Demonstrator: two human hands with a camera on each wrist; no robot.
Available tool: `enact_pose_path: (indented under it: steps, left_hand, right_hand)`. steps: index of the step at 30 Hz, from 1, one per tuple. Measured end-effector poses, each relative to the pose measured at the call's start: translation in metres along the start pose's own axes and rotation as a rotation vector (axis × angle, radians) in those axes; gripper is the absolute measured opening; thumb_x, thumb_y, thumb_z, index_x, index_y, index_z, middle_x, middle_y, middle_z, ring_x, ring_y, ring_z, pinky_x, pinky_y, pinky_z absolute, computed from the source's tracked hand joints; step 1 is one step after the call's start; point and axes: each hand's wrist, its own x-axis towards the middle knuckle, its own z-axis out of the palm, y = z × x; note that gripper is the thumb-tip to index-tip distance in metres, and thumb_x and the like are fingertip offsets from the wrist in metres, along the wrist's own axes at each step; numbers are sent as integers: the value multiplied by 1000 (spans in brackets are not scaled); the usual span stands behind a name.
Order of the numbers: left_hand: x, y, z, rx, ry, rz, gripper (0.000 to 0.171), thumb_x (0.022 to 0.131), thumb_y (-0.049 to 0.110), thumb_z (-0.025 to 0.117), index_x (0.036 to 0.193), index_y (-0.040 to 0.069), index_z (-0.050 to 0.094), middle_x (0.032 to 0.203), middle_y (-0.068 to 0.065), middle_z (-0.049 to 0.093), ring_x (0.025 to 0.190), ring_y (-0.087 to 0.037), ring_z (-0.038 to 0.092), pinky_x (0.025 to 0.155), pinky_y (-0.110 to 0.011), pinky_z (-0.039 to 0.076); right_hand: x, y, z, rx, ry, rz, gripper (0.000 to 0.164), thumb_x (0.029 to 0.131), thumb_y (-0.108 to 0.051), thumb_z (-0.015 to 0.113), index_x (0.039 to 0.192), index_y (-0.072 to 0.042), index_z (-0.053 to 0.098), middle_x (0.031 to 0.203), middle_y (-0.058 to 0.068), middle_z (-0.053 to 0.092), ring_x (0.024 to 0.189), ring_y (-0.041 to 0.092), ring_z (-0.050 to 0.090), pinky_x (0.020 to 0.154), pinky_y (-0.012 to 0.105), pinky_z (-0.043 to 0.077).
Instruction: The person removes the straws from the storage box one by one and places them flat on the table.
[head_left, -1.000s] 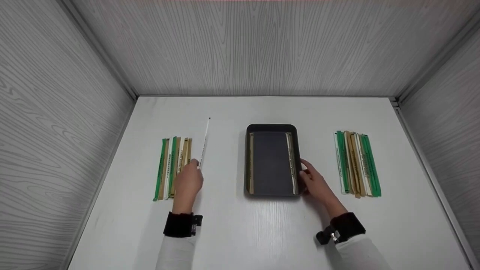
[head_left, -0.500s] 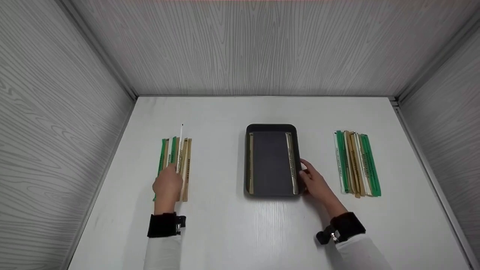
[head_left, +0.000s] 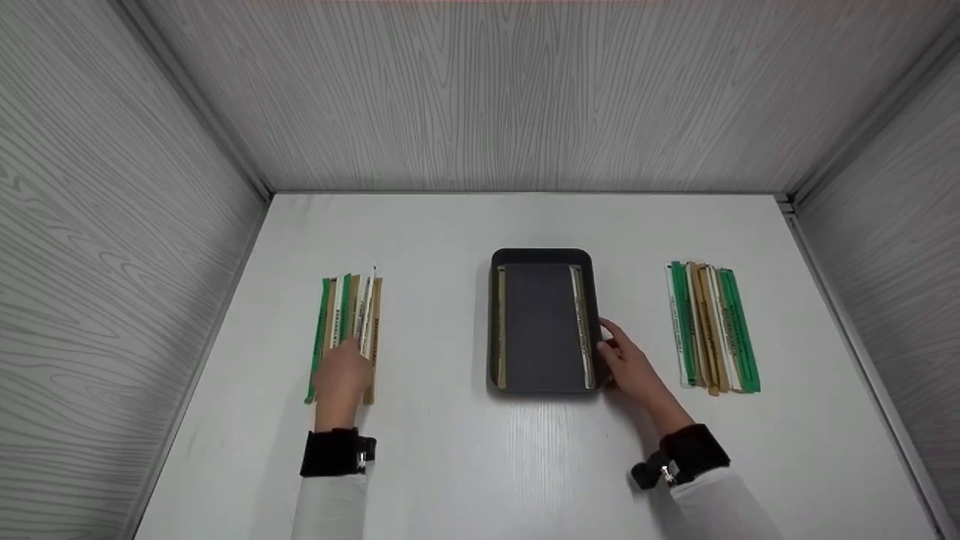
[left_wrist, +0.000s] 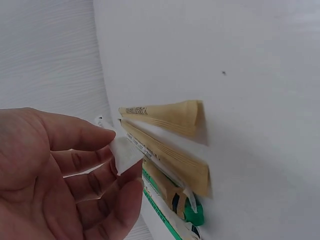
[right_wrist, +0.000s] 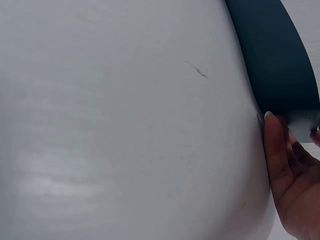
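Note:
My left hand [head_left: 342, 375] is over a row of slim paper-wrapped sticks [head_left: 327, 315] in green, tan and white, all printed with small lettering. Between its thumb and fingers it pinches the near end of a white paper-wrapped stick [left_wrist: 127, 152], which lies along the row and overlaps tan ones in the head view. A dark rectangular tray [head_left: 541, 322] stands in the middle, with light paper-wrapped sticks lying along its left and right inner sides. My right hand [head_left: 634, 371] rests its thumb and fingertips against the tray's right outer wall, near the front corner.
Another row of green, tan and white wrapped sticks [head_left: 712, 330] lies to the right of the tray. The white table [head_left: 457, 457] is bounded by grey wood-grain panels [head_left: 480, 97] at the back and both sides.
My left hand has moved left from beside the row to over it, bringing the white wrapped stick down among the others. My right hand and the tray have stayed put.

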Motion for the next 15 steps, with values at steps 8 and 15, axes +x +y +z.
enact_pose_path:
  steps: [8,15]
  left_hand:
    - [-2,-3,2,21,-14,-26,16,88,-2,53,102,-7,59,76,-20,60,63,-32,60,42,-40,47]
    - [-4,8,2,36,37,8,11,93,3,52,95,-5,59,70,-16,58,56,-29,58,38,-37,44]
  right_hand:
    - [-1,-1,-1,2,3,6,51,107,-27,42,155,-20,28,121,19,56,76,24,56,57,36,49]
    - [0,-1,0,7,4,10,50,107,-26,42,155,-17,29,120,19,56,82,25,57,60,35,49]
